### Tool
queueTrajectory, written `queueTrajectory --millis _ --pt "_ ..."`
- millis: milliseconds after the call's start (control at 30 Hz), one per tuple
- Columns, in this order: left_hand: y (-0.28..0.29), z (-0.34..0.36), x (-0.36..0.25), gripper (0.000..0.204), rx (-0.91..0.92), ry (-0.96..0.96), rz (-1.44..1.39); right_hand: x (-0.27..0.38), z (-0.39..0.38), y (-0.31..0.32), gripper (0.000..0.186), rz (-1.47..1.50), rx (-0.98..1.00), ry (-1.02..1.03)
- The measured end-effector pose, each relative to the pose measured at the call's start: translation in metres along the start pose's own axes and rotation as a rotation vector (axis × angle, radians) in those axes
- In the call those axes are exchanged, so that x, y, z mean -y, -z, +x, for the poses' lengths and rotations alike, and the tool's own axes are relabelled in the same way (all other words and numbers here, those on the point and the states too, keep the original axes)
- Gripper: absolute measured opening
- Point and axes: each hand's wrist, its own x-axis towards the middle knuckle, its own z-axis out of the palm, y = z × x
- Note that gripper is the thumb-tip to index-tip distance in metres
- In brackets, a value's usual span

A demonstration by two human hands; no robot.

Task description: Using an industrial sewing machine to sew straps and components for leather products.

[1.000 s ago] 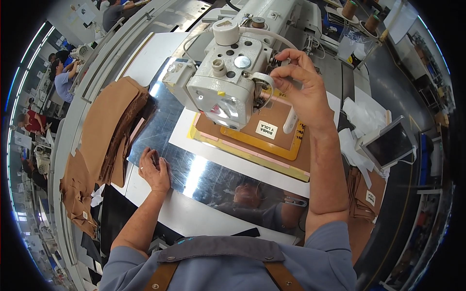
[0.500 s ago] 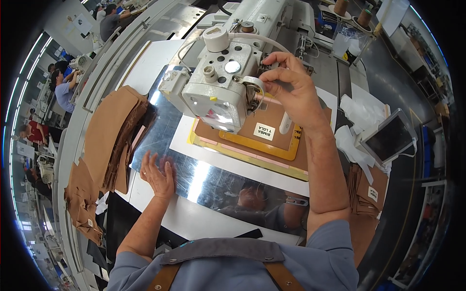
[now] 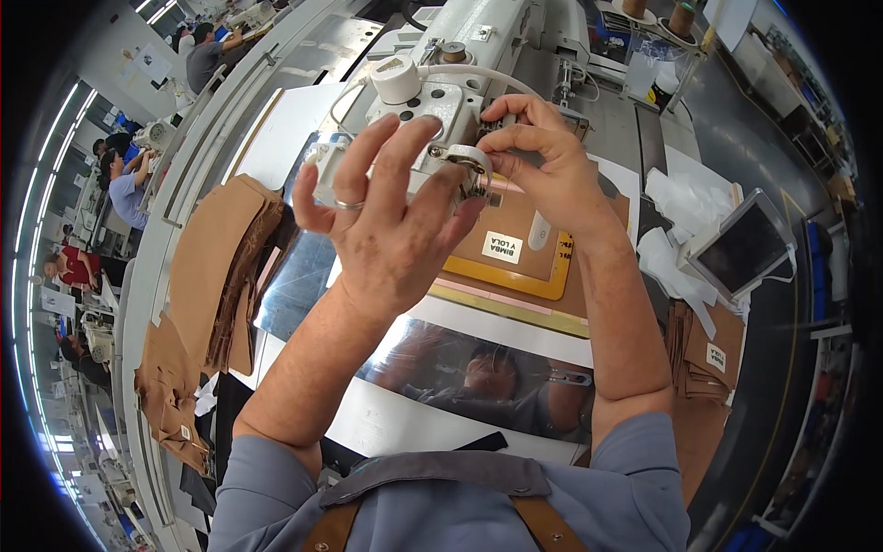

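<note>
Sewing-machine head [image 3: 460, 103], white, lies between the person's two grips. The right hand [image 3: 556, 170] is at its right side, the grip narrow: thumb and forefinger nearly meet just beside a curved white guard [image 3: 474, 155]. Whether thread or a small part is pinched there cannot be told. The left hand [image 3: 391, 244] reaches over the front of the head with its fingers spread wide, its thumb and forefinger close to the guard and to the right grip; whether that grip touches the machine is unclear.

Just below the right grip lies a brown panel [image 3: 544, 256] in a yellow frame [image 3: 533, 287], bearing a white label [image 3: 502, 246]. Nearer the person than both grips, a shiny metal plate [image 3: 432, 363] rests on the white counter [image 3: 386, 419]. Left of the left grip stands a stack of brown pieces [image 3: 216, 248]; well to the right of the right grip is a dark screen [image 3: 743, 250].
</note>
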Motion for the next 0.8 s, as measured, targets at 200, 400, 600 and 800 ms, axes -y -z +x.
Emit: queueTrajectory --millis 200,400,600,800 --pt "-0.012 0.000 -0.008 0.021 -0.020 0.038 0.018 -0.003 0.000 0.002 0.013 -0.040 0.022 0.035" --pt "-0.015 0.001 -0.008 0.009 -0.029 0.055 -0.003 -0.005 0.001 0.003 0.013 -0.016 0.022 0.025" --pt "-0.016 0.001 -0.009 0.005 -0.043 -0.016 0.013 -0.001 0.001 0.005 0.013 0.009 0.040 -0.004" --pt "-0.011 0.007 -0.005 0.008 0.013 0.048 -0.202 0.000 -0.006 0.007 0.010 -0.023 0.030 -0.020"
